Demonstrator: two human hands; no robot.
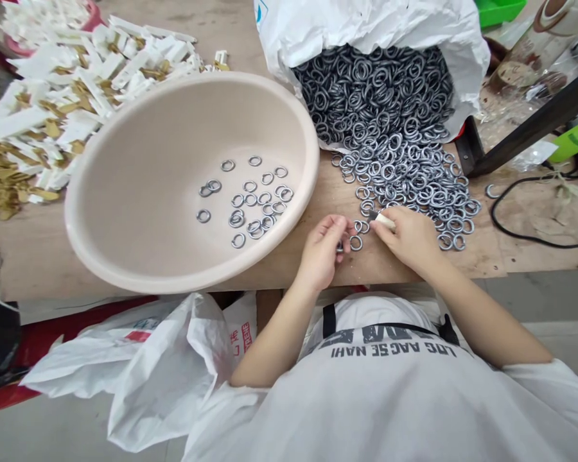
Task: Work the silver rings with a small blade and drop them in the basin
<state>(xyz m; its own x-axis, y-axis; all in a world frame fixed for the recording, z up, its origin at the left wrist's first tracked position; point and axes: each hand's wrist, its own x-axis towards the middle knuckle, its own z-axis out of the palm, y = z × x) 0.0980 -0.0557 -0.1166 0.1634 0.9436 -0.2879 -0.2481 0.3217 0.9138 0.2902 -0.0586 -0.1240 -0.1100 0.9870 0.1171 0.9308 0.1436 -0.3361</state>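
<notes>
My right hand (409,237) is closed around a small knife with a pale handle (386,222) and a short dark blade (373,215), which points left. Beside it, my left hand (324,247) has its fingers curled around a grey ring (340,246), mostly hidden by the fingertips. A few loose rings (356,242) lie on the table between the two hands. Behind my right hand spreads a heap of grey rings (414,173), spilling out of a white sack (370,22). Several rings (238,219) lie at the bottom of a large beige basin (125,273) to the left.
White and gold-brown plastic pieces (87,96) are piled at the back left of the wooden table (491,253). On the right are a dark metal bar (534,125), a black cable (525,242) and a green item (575,138). White plastic bags (168,372) hang below the front edge.
</notes>
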